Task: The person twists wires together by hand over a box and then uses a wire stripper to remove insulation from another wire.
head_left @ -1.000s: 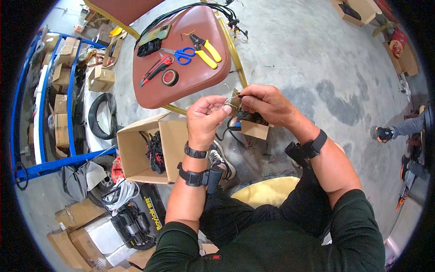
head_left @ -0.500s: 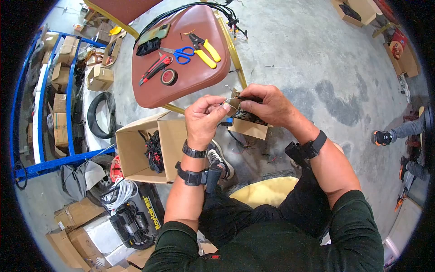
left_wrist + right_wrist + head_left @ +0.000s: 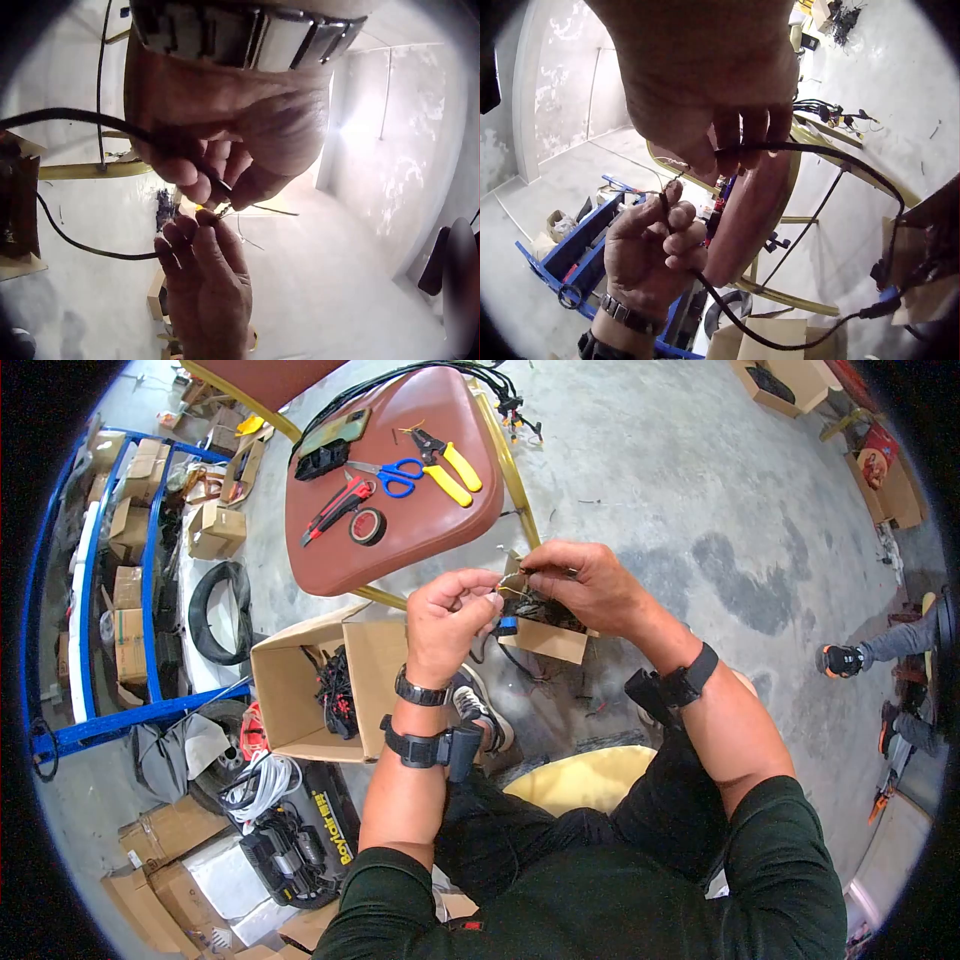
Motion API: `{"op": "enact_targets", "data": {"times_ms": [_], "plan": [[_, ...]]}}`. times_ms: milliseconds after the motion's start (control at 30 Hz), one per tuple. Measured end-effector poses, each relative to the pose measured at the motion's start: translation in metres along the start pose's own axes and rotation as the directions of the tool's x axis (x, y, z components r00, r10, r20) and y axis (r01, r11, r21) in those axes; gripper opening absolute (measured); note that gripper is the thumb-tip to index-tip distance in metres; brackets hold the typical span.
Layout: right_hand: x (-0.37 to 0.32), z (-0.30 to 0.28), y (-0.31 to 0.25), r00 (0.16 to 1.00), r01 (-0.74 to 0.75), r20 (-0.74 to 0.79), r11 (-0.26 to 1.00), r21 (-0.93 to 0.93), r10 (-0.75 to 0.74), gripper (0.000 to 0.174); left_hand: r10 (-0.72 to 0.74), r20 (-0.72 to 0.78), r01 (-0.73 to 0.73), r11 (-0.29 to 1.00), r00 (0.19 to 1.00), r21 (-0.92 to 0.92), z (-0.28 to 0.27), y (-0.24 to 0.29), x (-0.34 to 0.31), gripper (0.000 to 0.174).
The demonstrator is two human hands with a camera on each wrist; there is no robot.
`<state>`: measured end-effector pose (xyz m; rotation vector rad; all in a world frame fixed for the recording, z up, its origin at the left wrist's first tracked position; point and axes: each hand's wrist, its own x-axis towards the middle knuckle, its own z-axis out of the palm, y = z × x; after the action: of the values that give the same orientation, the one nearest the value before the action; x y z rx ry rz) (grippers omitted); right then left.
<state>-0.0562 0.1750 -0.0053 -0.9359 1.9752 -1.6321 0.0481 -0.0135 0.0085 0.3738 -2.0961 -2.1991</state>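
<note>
While the person sits over a concrete floor [image 3: 700, 480], both hands meet in front of the body, just by a small cardboard box [image 3: 548, 642]. The left hand [image 3: 445, 622] has a narrow grip. Its thumb and fingers pinch the end of a black wire [image 3: 75, 116]. In the right wrist view this wire runs down from the hand in a curve to a blue plug [image 3: 889, 306] at the small box.

The right hand [image 3: 580, 585] has a narrow grip too. Its fingertips pinch a second wire [image 3: 832, 154], also black, which goes off toward the same box. The two wire ends come together between the fingertips of both hands, and a little yellow shows at that place. How they join I cannot tell, it is too small.

Beyond the hands stands a chair with a brown seat [image 3: 400, 550]. On the seat lie blue scissors [image 3: 392, 473], pliers [image 3: 450, 460] with yellow handles, a red cutter knife [image 3: 335, 510], a roll of black tape [image 3: 367, 526] and a phone [image 3: 335, 432]. A bundle of black cables [image 3: 440, 375] lies at the far edge of the seat.

Left of the left hand, a big open box [image 3: 290, 680] stands on the floor with black and red wires inside. Farther left is a blue rack [image 3: 150, 705] with cartons. At the right border the foot of another person [image 3: 845, 658] is seen.
</note>
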Motion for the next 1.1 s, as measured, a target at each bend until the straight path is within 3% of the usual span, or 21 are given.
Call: {"op": "enact_targets", "data": {"times_ms": [133, 267, 367, 467, 500, 567, 667, 767, 800, 900, 1100], "plan": [[0.002, 0.001, 0.006, 0.99, 0.106, -0.075, 0.986, -0.129, -0.116, 0.015, -0.178, 0.169, 0.213, 0.953, 0.969, -0.216, 0.002, -0.002, 0.001, 0.03], [0.004, -0.003, 0.008, 0.962, 0.221, -0.091, 0.928, -0.3, -0.258, 0.02, -0.148, 0.211, 0.204, 0.94, 0.966, -0.274, 0.008, -0.009, 0.002, 0.049], [0.005, -0.001, 0.009, 0.909, 0.221, -0.252, 0.895, -0.388, -0.333, 0.027, -0.131, 0.121, 0.164, 0.931, 0.984, -0.326, 0.015, -0.009, 0.001, 0.051], [0.005, -0.003, 0.008, 0.924, 0.12, -0.312, 0.942, -0.313, -0.221, 0.029, -0.088, 0.016, 0.088, 0.927, 0.996, -0.366, 0.02, -0.011, 0.001, 0.052], [0.004, -0.003, 0.006, 0.945, 0.057, -0.303, 0.976, -0.212, -0.121, 0.028, -0.081, 0.023, 0.084, 0.93, 0.996, -0.358, 0.02, -0.012, 0.002, 0.052], [0.003, -0.004, 0.002, 0.964, -0.088, -0.253, 0.996, -0.014, 0.081, 0.027, -0.068, 0.036, 0.076, 0.936, 0.997, -0.344, 0.02, -0.012, 0.003, 0.051], [0.002, -0.006, 0.002, 0.953, -0.244, -0.154, 0.962, 0.121, 0.261, 0.028, -0.087, 0.071, 0.107, 0.929, 0.994, -0.355, 0.021, -0.009, 0.002, 0.047], [0.002, -0.007, 0.0, 0.994, -0.054, -0.099, 0.992, -0.118, 0.042, 0.028, -0.083, 0.114, 0.124, 0.9, 0.99, -0.417, 0.023, -0.008, 0.0, 0.04], [0.003, -0.006, 0.0, 0.998, -0.063, -0.037, 0.992, -0.112, 0.059, 0.026, -0.091, 0.112, 0.132, 0.888, 0.99, -0.441, 0.021, -0.008, 0.0, 0.038], [0.004, -0.009, -0.006, 0.951, -0.296, 0.095, 0.955, 0.015, 0.294, 0.026, -0.14, 0.106, 0.174, 0.859, 0.984, -0.481, 0.021, -0.008, 0.001, 0.032], [0.006, -0.008, -0.008, 0.963, -0.265, 0.062, 0.962, 0.063, 0.261, 0.021, -0.239, 0.133, 0.273, 0.879, 0.962, -0.392, 0.023, -0.004, -0.004, 0.021]]}}
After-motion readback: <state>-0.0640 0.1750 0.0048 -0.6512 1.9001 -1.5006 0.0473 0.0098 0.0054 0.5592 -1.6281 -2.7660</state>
